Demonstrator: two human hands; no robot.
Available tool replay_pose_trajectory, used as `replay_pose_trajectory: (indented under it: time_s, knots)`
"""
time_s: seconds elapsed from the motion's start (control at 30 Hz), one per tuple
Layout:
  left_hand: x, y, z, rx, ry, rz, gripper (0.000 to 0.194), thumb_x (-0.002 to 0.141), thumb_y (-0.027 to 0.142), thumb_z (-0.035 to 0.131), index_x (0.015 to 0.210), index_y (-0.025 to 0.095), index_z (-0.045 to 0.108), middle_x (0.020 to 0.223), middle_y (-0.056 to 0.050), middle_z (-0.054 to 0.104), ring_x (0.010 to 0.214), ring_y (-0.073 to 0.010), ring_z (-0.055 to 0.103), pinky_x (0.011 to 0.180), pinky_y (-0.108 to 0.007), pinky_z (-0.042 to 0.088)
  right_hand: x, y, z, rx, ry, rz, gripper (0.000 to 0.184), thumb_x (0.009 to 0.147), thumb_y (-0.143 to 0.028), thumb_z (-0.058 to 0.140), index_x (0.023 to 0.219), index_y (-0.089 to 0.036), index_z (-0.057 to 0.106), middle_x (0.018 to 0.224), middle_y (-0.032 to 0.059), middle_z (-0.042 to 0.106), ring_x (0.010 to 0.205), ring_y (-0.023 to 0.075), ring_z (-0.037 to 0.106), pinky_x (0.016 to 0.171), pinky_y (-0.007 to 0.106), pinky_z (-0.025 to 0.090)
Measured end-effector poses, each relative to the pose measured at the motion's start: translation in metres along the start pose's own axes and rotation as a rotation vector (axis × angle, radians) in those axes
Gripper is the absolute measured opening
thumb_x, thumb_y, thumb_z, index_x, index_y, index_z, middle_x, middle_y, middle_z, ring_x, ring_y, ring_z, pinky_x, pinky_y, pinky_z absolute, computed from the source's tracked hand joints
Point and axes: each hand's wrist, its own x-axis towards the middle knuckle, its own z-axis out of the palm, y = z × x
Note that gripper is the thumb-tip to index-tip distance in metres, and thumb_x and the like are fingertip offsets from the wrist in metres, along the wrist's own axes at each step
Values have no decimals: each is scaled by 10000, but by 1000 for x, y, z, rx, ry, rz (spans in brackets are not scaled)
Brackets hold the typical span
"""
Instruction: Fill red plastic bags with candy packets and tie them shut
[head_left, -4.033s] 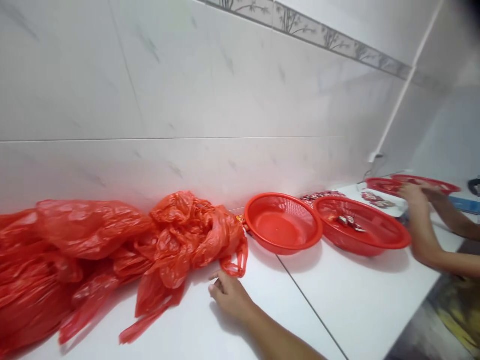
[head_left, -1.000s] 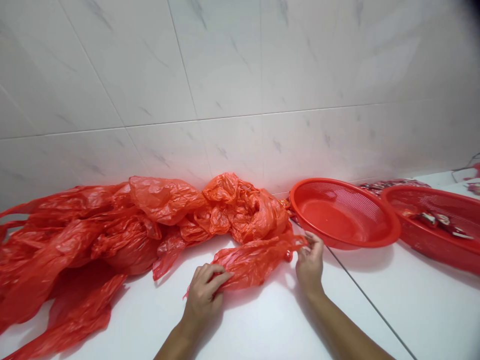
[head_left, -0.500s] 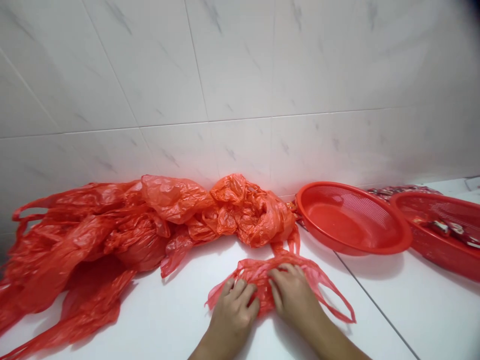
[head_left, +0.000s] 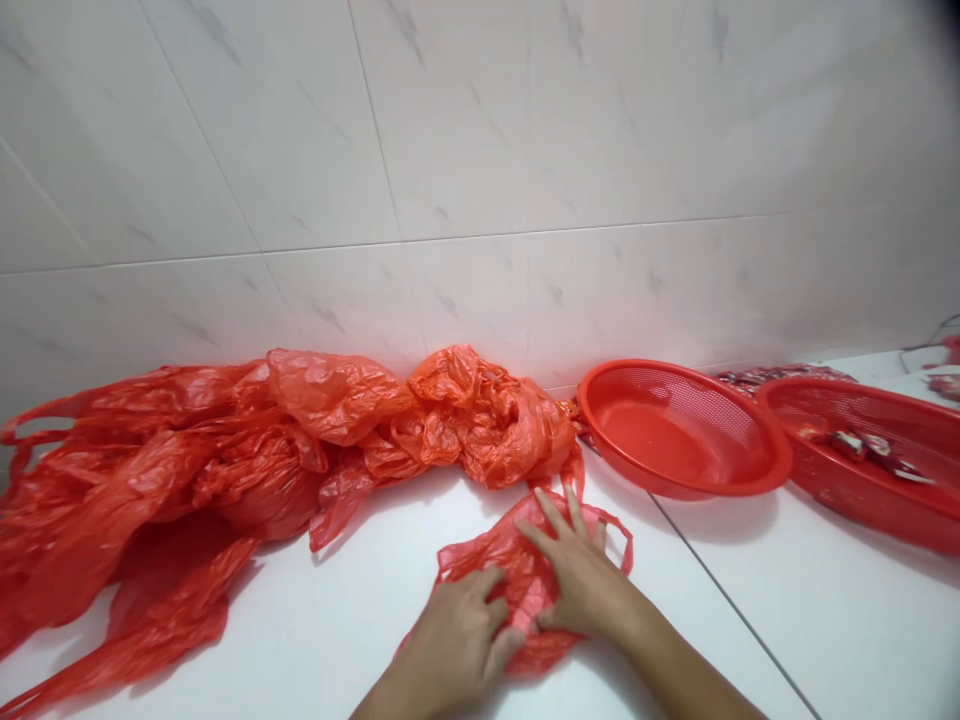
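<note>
A single red plastic bag (head_left: 517,575) lies crumpled on the white counter (head_left: 360,620) just in front of me. My right hand (head_left: 577,575) rests flat on top of it, fingers spread and pointing toward the wall. My left hand (head_left: 457,650) presses on the bag's near left part with its fingers curled against the plastic. A big heap of red plastic bags (head_left: 247,460) stretches along the wall to the left and behind.
An empty red mesh basket (head_left: 679,430) sits to the right of the heap. A second red basket (head_left: 874,455) holding small wrapped packets stands further right. The tiled wall runs close behind everything.
Since a second ago the bag came off the heap and down onto the counter. Both hands moved from holding its ends to pressing on it; the right hand has spread flat over it.
</note>
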Motion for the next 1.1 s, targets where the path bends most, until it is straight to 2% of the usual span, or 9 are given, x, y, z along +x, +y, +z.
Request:
replay_pose_trajectory:
  time_s: [0.13,0.27,0.4,0.47,0.53,0.63,0.77,0.97,1.1]
  knots:
    - [7,-3,-18,238,-134,-510,380,1037,230,412,1195,153,749,1201,-181,737,975,-336,746,869,-484,568,-2,-7,-13,-207,-182,125,1272,519,-187,955,1640,-430,405,1810,86,39,1599,549,-160,1128,886,-31]
    - [13,2,-32,318,-228,-650,680,891,362,688,1514,110,580,1303,-234,715,1140,-426,704,994,-561,524,-7,-14,-22,-284,-148,104,1201,581,-85,873,1632,-437,411,1805,77,82,1624,528,-46,1165,864,85]
    - [18,9,-38,299,-223,-697,1018,747,509,811,1631,157,449,1569,-247,552,1404,-471,541,1164,-603,409,-13,-24,-23,-179,301,-93,713,792,-135,775,1481,-221,619,1678,206,375,1535,456,357,1128,633,479]
    - [20,11,-36,276,-220,-713,1030,724,542,812,1624,180,467,1653,-235,460,1495,-479,444,1218,-611,348,-17,-32,-22,-75,595,-261,393,908,-168,685,1300,-159,706,1448,227,583,1310,364,577,1051,529,553]
    - [22,13,-29,242,-226,-703,983,747,574,774,1605,181,502,1656,-240,455,1513,-483,425,1229,-623,330,-21,-41,-17,43,687,-469,230,956,-141,606,1145,-169,732,1188,165,681,1071,270,649,942,428,583]
    - [25,17,-16,200,-222,-633,878,815,542,697,1588,162,527,1631,-246,488,1505,-470,451,1237,-611,332,-20,-48,-5,62,356,-554,208,900,-78,594,1014,-182,733,937,86,696,866,221,649,808,348,569]
    - [19,14,-8,144,-220,-596,894,796,532,730,1592,182,524,1577,-228,561,1452,-457,525,1211,-601,389,-9,-35,0,-150,-15,-140,311,824,-105,682,1121,-172,747,1059,135,721,988,308,685,888,441,568]
    - [-4,-12,-1,170,-39,-536,780,793,441,805,1518,230,610,1534,-176,619,1356,-414,622,1148,-573,478,0,-7,-25,-241,-68,187,1099,554,-318,1011,1549,-342,546,1722,186,314,1536,543,307,1183,791,238]
    - [-14,-21,10,249,160,-359,396,888,368,743,1264,244,760,1479,-127,670,1330,-382,637,1085,-552,521,-1,-10,-30,-243,37,86,936,639,-219,956,1508,-266,610,1641,194,442,1503,475,400,1219,629,353]
